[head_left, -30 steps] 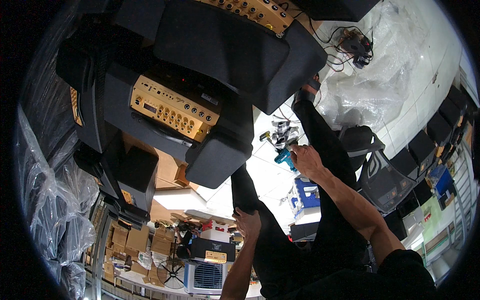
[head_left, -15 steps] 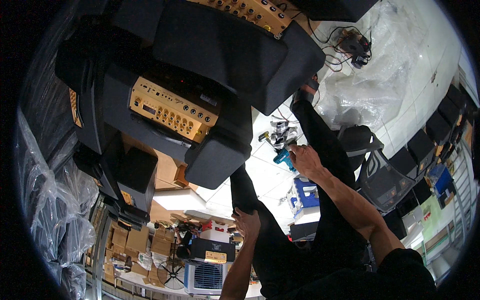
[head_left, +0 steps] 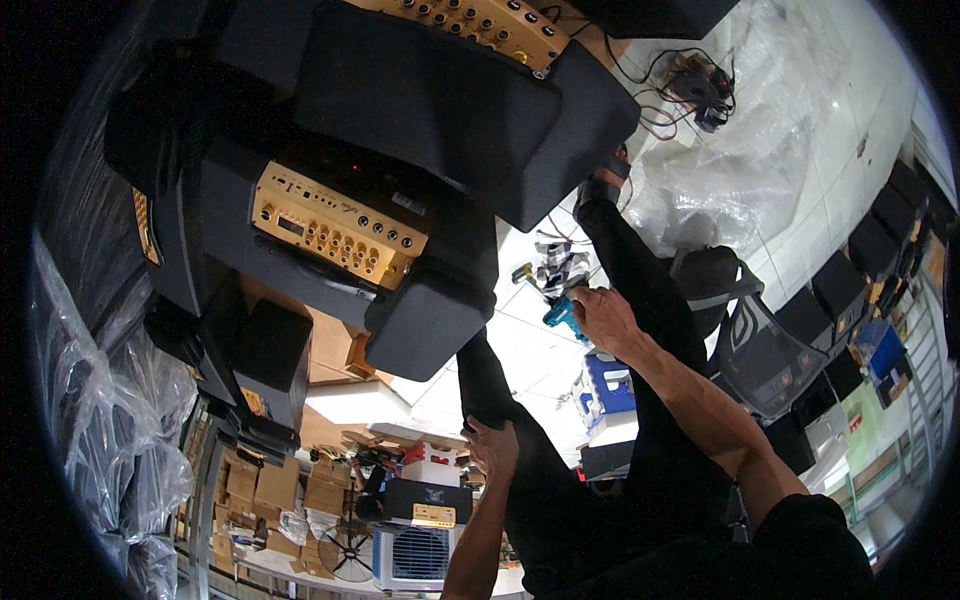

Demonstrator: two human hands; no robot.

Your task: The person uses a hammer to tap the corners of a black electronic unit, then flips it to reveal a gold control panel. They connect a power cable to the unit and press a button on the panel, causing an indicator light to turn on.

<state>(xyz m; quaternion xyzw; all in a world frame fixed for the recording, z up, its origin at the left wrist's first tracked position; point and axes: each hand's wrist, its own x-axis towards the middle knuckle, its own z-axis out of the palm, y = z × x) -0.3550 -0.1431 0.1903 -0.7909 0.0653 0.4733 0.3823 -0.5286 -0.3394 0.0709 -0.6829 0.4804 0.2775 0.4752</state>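
My right hand (head_left: 604,318) is over my right leg, its fingers curled at a teal cordless drill (head_left: 563,314); part of the tool is hidden behind the hand. A black-and-white checked cloth (head_left: 563,266) lies just beyond, beside a small yellow-and-dark tool (head_left: 523,273). On my left knee rests my left hand (head_left: 490,446), its fingers laid over the black trouser cloth and holding nothing. Ahead on the left stands a black speaker amplifier with a gold control panel (head_left: 335,225). Another gold-panelled amplifier (head_left: 490,25) is farther off, behind dark padded cabinet sides (head_left: 430,100).
Bubble wrap (head_left: 715,190) and a cabled black device (head_left: 700,88) lie on the white tiles. A mesh chair (head_left: 765,350) stands at right. A blue-and-white box (head_left: 608,382) sits by my leg. Plastic-wrapped goods (head_left: 110,420) line the left; a fan (head_left: 345,553) is near cartons.
The whole view has shifted slightly, moving the scene a little to the left and up. Both hands keep their places on the leg and at the drill.
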